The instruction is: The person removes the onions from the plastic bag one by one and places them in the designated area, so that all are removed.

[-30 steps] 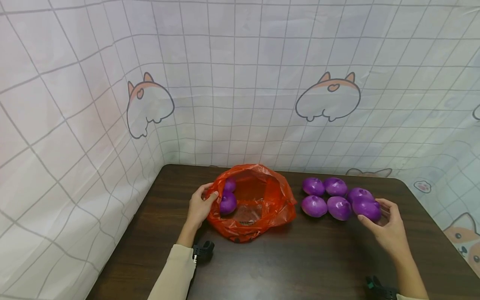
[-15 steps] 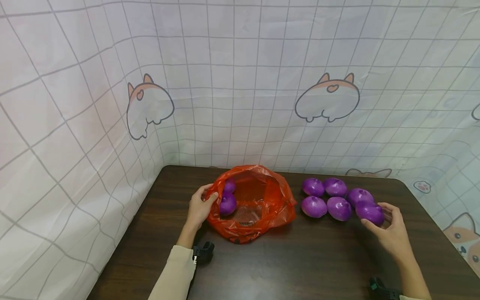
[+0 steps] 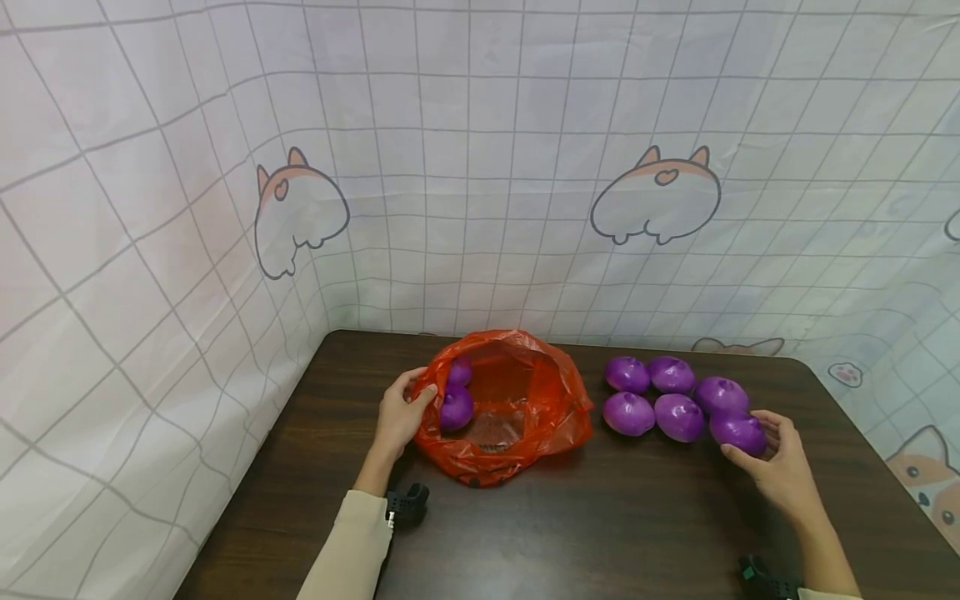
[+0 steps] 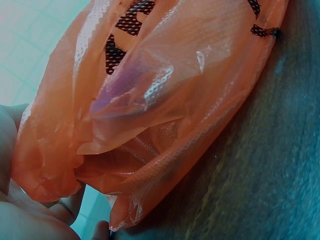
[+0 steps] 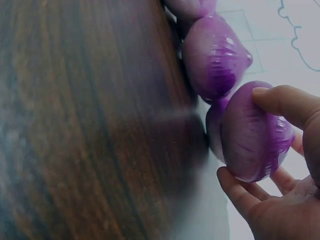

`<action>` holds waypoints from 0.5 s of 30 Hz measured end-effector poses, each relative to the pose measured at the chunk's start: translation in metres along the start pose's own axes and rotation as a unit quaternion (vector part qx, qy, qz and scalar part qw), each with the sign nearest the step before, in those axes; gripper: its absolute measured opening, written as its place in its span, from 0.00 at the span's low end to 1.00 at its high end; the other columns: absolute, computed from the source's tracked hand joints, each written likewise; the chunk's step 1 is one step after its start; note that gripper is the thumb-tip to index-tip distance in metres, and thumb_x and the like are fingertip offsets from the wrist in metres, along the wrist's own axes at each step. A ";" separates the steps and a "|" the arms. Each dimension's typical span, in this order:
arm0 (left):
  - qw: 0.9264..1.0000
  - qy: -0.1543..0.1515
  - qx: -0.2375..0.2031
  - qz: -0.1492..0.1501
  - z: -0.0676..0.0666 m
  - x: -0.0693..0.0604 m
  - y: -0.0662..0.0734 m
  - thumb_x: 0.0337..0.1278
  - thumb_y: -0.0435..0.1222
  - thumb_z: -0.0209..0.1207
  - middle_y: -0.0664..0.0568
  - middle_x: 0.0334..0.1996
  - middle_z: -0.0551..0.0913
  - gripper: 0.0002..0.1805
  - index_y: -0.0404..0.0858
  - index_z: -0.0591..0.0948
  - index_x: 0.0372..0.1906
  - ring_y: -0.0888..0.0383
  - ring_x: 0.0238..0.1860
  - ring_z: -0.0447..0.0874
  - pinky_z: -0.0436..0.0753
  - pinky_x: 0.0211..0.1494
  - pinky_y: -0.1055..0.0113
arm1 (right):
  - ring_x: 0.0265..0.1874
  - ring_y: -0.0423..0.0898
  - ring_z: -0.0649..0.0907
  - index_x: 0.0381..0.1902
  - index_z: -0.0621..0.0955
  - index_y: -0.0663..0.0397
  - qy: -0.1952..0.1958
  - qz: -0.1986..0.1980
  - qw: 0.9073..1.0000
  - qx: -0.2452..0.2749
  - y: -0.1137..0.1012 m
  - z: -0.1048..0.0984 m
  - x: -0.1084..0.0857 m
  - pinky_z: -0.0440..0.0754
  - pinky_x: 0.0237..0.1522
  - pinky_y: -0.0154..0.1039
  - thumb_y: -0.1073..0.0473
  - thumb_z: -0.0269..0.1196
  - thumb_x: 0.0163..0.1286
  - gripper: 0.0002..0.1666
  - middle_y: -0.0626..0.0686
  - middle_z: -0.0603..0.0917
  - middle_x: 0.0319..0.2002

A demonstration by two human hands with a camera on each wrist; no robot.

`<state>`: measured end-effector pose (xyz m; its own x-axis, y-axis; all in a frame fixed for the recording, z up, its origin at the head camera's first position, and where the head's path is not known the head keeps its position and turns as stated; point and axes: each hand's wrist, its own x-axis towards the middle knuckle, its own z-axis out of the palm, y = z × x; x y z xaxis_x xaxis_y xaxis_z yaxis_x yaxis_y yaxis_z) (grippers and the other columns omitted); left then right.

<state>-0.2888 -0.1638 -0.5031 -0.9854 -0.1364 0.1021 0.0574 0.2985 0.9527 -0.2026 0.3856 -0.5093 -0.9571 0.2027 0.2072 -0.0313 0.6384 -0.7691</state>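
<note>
An orange-red plastic bag [image 3: 551, 446] lies with its mouth open on the table, two purple onion-like objects [image 3: 456, 408] showing inside at its left. My left hand [image 3: 401, 414] pinches the bag's left rim; in the left wrist view the thin film [image 4: 50, 165] is bunched between the fingers. At the right, my right hand [image 3: 787, 467] holds a purple onion [image 3: 738, 432], fingers curled round its right side and thumb at the front. The right wrist view shows that onion [image 5: 255, 132] between thumb and fingers, close beside other onions [image 5: 215, 57].
Several purple onions [image 3: 628, 414] stand in two rows between the bag and my right hand. The dark wooden table [image 3: 570, 533] reaches back to a white grid-patterned cloth [image 3: 480, 167] that hangs behind it and along the left side.
My right hand and its onion have moved slightly toward the front of the table, with small sideways shifts. The left hand and the bag look the same.
</note>
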 end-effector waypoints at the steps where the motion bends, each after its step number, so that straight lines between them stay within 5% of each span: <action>1: 1.000 0.000 -0.001 0.000 0.000 0.000 0.000 0.70 0.40 0.63 0.43 0.53 0.81 0.22 0.46 0.79 0.66 0.50 0.46 0.78 0.78 0.45 0.67 | 0.59 0.69 0.69 0.72 0.58 0.70 -0.001 -0.001 1.000 -0.001 0.001 0.000 0.001 0.63 0.39 0.18 0.58 0.72 0.67 0.48 0.77 0.61 0.67; 15: 1.000 0.000 -0.009 0.005 0.000 0.001 -0.002 0.70 0.40 0.63 0.44 0.51 0.81 0.21 0.45 0.80 0.65 0.50 0.45 0.78 0.79 0.45 0.66 | 0.60 0.73 0.68 0.72 0.58 0.69 -0.021 0.008 1.000 -0.004 0.010 0.004 0.007 0.63 0.41 0.26 0.57 0.72 0.67 0.47 0.78 0.60 0.67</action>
<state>-0.2899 -0.1649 -0.5049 -0.9848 -0.1335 0.1110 0.0695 0.2829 0.9566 -0.2102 0.3909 -0.5180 -0.9688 0.1807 0.1695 -0.0147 0.6410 -0.7674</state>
